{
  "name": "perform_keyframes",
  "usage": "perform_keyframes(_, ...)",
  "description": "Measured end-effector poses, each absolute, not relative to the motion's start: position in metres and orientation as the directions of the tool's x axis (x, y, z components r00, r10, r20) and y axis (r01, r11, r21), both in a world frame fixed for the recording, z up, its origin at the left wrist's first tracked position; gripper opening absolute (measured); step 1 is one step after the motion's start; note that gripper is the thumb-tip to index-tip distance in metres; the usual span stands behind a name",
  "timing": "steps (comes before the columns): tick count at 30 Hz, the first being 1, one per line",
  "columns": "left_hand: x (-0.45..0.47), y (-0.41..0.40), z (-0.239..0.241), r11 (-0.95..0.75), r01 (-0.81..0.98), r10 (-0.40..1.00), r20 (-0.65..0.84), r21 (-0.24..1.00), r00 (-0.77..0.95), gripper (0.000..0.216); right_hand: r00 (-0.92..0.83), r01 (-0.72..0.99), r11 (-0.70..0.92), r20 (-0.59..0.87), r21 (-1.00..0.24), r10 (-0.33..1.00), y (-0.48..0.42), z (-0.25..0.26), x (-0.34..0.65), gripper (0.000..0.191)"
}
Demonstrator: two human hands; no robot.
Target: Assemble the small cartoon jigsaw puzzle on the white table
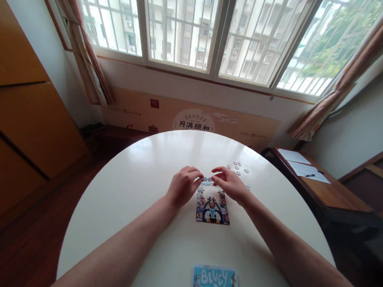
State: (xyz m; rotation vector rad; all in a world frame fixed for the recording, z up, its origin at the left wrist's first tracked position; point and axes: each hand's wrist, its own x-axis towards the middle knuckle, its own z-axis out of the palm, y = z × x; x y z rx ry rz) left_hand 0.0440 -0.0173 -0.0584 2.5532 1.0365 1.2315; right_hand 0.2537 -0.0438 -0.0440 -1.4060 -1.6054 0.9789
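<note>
A partly assembled jigsaw puzzle (214,203) lies flat on the white table, with a blue cartoon dog's face at its near end and a white gap in its upper part. At the puzzle's far left corner, my left hand (185,185) has its fingertips pinched together; whatever is between them is too small to make out. My right hand (230,184) is over the far right corner, its fingers bent with a gap between index finger and thumb. Several loose puzzle pieces (237,167) lie beyond and beside the right hand.
A blue Bluey picture card or box (216,283) lies at the near side of the round white table (125,208). To the right, a wooden bench (344,192) holds papers (308,171) and a dark pen-like object. Barred windows and a printed panel (131,109) stand behind.
</note>
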Motion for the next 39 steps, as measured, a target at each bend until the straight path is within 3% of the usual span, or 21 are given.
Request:
perform_keyframes(3, 0.044, -0.016, -0.061, -0.742, 0.538, 0.652, 0.618, 0.399, 0.440, 0.006, -0.182, 0.595, 0.386, 0.349, -0.705, 0.919, -0.047, -0.043, 0.256, 0.018)
perform_keyframes(7, 0.045, -0.015, -0.063, -0.727, 0.544, 0.674, 0.583, 0.418, 0.454, 0.007, -0.296, 0.658, 0.526, 0.458, -0.538, 0.838, -0.050, -0.047, 0.253, 0.010)
perform_keyframes(16, 0.038, -0.007, -0.067, -0.618, 0.648, 0.781, 0.437, 0.444, 0.445, 0.012, -0.341, 0.752, 0.503, 0.402, -0.425, 0.850, -0.041, -0.062, 0.260, 0.015)
perform_keyframes(27, 0.041, -0.008, -0.070, -0.677, 0.633, 0.731, 0.437, 0.374, 0.524, 0.012, -0.439, 0.750, 0.556, 0.358, -0.358, 0.824, -0.037, -0.069, 0.256, 0.017)
perform_keyframes(39, 0.041, -0.010, -0.068, -0.678, 0.636, 0.732, 0.419, 0.369, 0.538, 0.014, -0.455, 0.715, 0.572, 0.355, -0.401, 0.817, -0.039, -0.059, 0.260, 0.019)
